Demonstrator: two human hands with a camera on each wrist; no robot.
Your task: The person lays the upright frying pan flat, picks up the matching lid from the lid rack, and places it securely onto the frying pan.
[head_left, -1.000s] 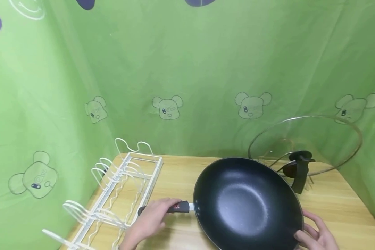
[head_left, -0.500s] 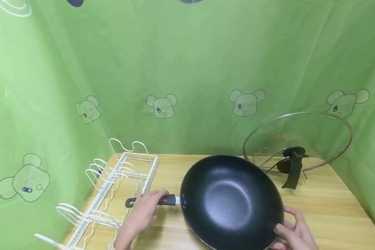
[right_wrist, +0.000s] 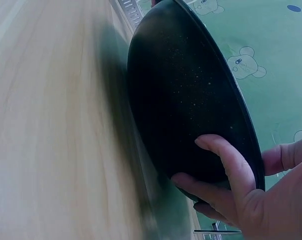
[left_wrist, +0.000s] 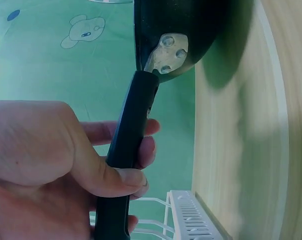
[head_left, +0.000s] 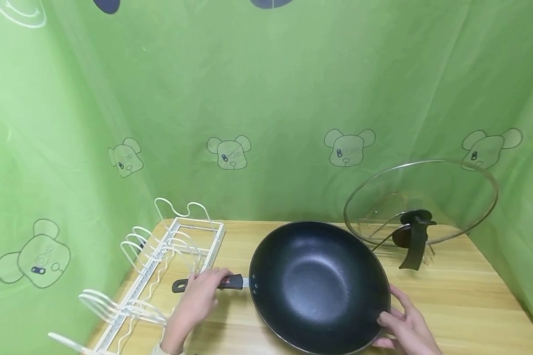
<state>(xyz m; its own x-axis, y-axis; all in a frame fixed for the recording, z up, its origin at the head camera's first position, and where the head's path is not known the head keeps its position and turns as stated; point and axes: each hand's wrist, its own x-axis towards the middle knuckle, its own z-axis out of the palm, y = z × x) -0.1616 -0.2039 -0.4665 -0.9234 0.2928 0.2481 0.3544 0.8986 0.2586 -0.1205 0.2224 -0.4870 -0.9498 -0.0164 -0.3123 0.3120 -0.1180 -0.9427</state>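
A black wok point(head_left: 315, 286) is tilted over the wooden table, its dark inside facing the head camera. My left hand point(head_left: 200, 298) grips its black handle point(left_wrist: 136, 100), thumb on one side and fingers round the other, as the left wrist view shows. On the opposite side my right hand point(head_left: 408, 325) pinches the rim, the thumb inside. In the right wrist view its fingers point(right_wrist: 233, 162) spread against the speckled outer wall point(right_wrist: 175, 85), close beside the table. Behind the left hand lies a white wire rack point(head_left: 160, 261) with several upright loops.
At the back right a glass lid point(head_left: 453, 197) with a metal rim and a black knob point(head_left: 415, 236) stands tilted in a small wire stand point(head_left: 384, 244). The wooden table point(head_left: 471, 291) ends at a green curtain point(head_left: 284, 98) printed with bear faces.
Both hands have moved left in the head view, taking the wok with them and away from the lid. The head view has also shifted slightly. The grip on handle and rim stays the same.
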